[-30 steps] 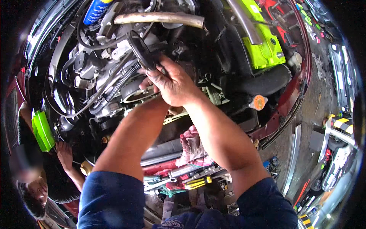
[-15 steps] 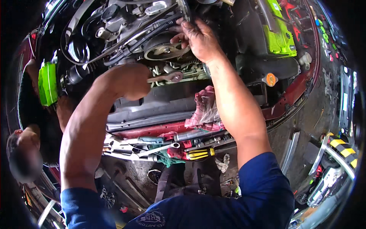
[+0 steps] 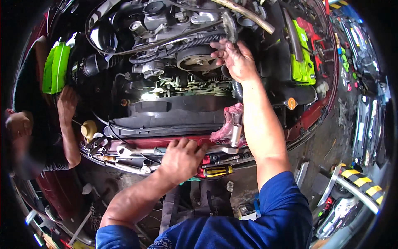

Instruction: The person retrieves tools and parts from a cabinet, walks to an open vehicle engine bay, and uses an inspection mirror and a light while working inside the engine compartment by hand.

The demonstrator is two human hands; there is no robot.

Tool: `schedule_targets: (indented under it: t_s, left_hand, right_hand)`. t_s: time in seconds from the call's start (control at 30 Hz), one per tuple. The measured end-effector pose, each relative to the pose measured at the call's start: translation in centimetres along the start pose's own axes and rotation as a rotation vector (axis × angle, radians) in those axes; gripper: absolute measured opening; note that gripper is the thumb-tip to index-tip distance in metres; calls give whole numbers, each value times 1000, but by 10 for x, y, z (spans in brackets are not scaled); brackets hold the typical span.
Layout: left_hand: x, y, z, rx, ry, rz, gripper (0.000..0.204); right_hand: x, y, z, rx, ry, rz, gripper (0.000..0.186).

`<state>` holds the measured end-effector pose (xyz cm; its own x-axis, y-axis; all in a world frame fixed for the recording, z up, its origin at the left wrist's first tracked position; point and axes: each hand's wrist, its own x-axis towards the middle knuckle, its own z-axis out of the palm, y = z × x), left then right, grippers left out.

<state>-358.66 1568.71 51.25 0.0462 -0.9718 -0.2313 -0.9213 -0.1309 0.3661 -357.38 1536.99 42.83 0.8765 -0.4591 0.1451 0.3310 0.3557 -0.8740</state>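
My left hand point(image 3: 180, 159) is palm down over a row of tools along the car's front edge, its fingers spread and bent; what lies beneath is partly hidden. Beside it are a long metal wrench-like tool point(image 3: 134, 151) and a yellow-and-black screwdriver handle point(image 3: 217, 171). Up in the engine bay, my right hand point(image 3: 239, 62) has its fingers apart and nothing visible in them. It is close to a round pulley point(image 3: 199, 63) and the end of a black corrugated hose point(image 3: 178, 46). A loose drive belt point(image 3: 124, 52) loops over the engine.
A red rag point(image 3: 226, 124) and a metal socket point(image 3: 236, 135) lie by my right forearm. A wooden handle point(image 3: 248, 17) crosses the top. At left, another person's hand point(image 3: 67, 103) rests near a bright green cover point(image 3: 57, 70). Several sockets point(image 3: 97, 145) stand at the front-left edge.
My left hand has left the engine bay, where it held a wrench, and come down to the tools. My right hand stays by the pulley. The view has shifted; the other person's arm has moved.
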Motion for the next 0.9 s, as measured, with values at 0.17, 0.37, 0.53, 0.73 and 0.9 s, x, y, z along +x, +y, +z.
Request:
schedule_targets:
  t_s: [0.17,0.37,0.53,0.73,0.9]
  left_hand:
    - [9,3,17,-102,63,-62,44]
    - [10,-8,22,-192,54,-95,45]
    - [1,-43,-10,-282,270,-30,37]
    - [0,-194,-67,-6,158,-906,32]
    - [23,-302,-15,-149,-479,-951,32]
  right_hand:
    - [-23,-40,3,10,30,52,24]
    - [-92,-126,-24,-639,505,345,28]
    - [-98,-156,-38,-1154,386,934,25]
    - [-60,-127,-13,-1903,-213,845,29]
    - [-38,-78,-18,-1934,-482,1014,28]
